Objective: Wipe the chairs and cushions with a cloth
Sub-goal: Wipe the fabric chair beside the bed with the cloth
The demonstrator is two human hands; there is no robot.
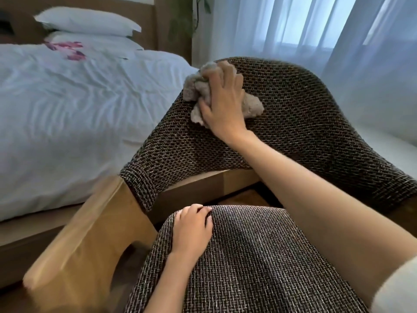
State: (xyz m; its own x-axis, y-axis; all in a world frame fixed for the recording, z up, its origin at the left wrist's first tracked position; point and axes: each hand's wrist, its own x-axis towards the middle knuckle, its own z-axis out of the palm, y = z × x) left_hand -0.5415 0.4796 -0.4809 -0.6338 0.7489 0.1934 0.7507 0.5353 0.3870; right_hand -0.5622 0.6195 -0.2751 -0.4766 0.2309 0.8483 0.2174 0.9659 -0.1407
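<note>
Right of bed (pixel 67 109), bracing on seat cushion (pixel 259 256) with left hand (pixel 191 231), fingers (pixel 199 210) curled over its rear edge. Further right, gripping bunched cloth (pixel 196 91) in right hand (pixel 223 105) against chair backrest (pixel 304 109) near top-left rim. Could snag on coarse weave or slip off rim on 1 overshoot.
</note>
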